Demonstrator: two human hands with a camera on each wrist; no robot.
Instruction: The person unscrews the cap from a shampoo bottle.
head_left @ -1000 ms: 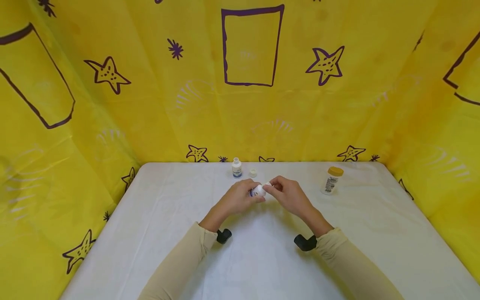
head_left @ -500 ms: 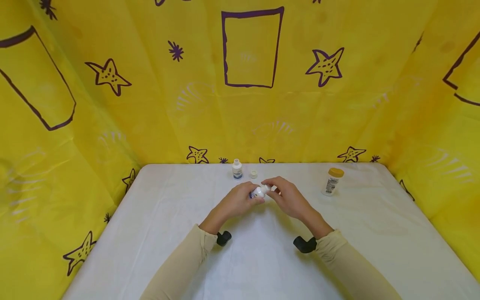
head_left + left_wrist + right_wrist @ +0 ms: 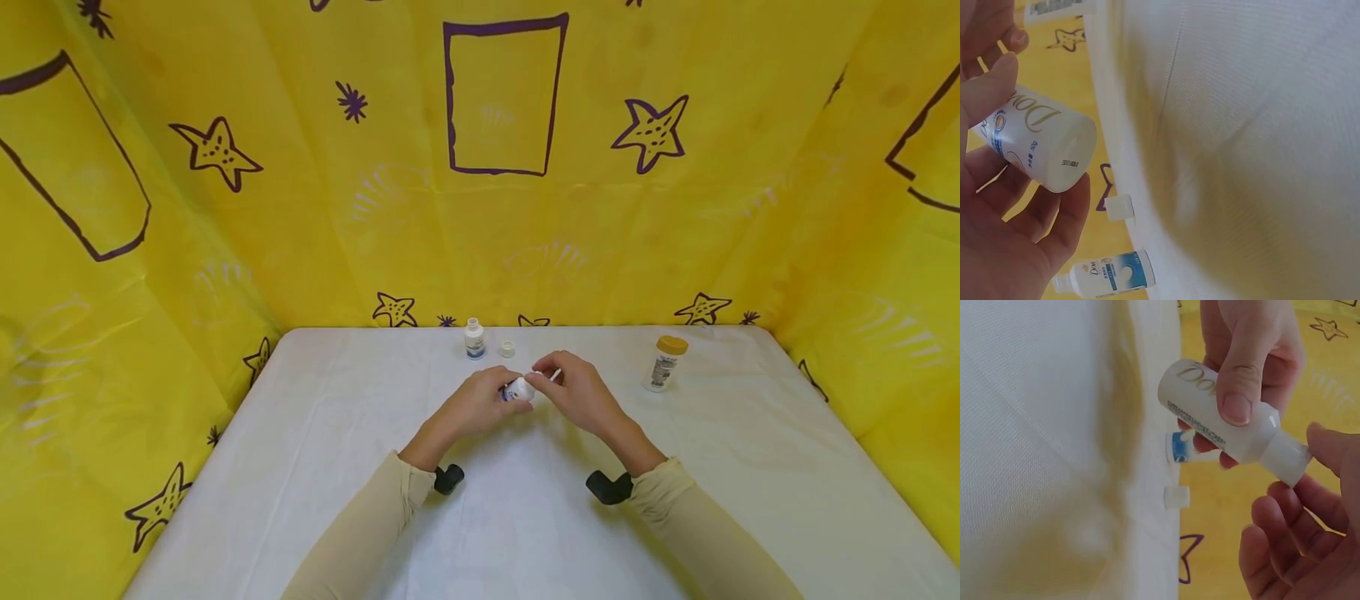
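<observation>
My left hand grips a small white Dove bottle, thumb on one side and fingers round the other. The bottle is tilted above the table, its neck end toward my right hand. A white cap sits on that neck, and the right thumb and forefinger pinch it. The remaining right fingers curl loosely beside the cap. In the left wrist view, the base of the held bottle faces the camera, and its cap end is hidden behind the left hand.
Behind the hands, a second Dove bottle stands upright with an uncovered neck. A loose white cap lies beside it on the white-covered table. Farther right stands a clear container with an orange-yellow lid. Yellow printed cloth encloses the table.
Half a second ago the right fingers were spread farther along the cap, leaving more of it visible; now they cover it again. The left hand keeps its grip, shifting only slightly.
</observation>
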